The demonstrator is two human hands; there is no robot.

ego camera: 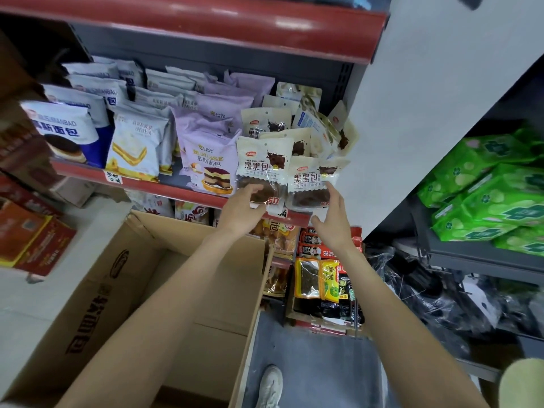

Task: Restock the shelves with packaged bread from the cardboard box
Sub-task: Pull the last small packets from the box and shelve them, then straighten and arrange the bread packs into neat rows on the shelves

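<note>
Shop aisle, red-edged shelf (164, 187) at chest level, grey floor (318, 363) below. Left hand (241, 212) reaches up to the shelf's front edge, thumb and fingers curled onto the lower edge of a white chocolate-bread pack (260, 169), grasping it; pack stands upright at the shelf front. Right hand (334, 222) is just beside it, fingers straight, fingertips (331, 188) touching the bottom of a second white pack (312, 179) of the same kind, not curled round it, so that grip reads as released. Both packs stand side by side, touching, directly above the two hands. More of the same packs (294, 125) stacked behind them, some tilted. Left of the left hand on the same shelf: purple mousse-bread bags (206, 160), then white-yellow toast bags (135, 142), then blue-white bags (59, 131). Cardboard box (123, 290) sits open on the floor below the left forearm; can't tell its contents, arm covers part of the inside. Lower shelves under the right hand hold snack packets (321, 278). Far right of the right hand, green packs (488, 198) on a grey rack. White shoe (269, 387) on the floor between the arms.
</note>
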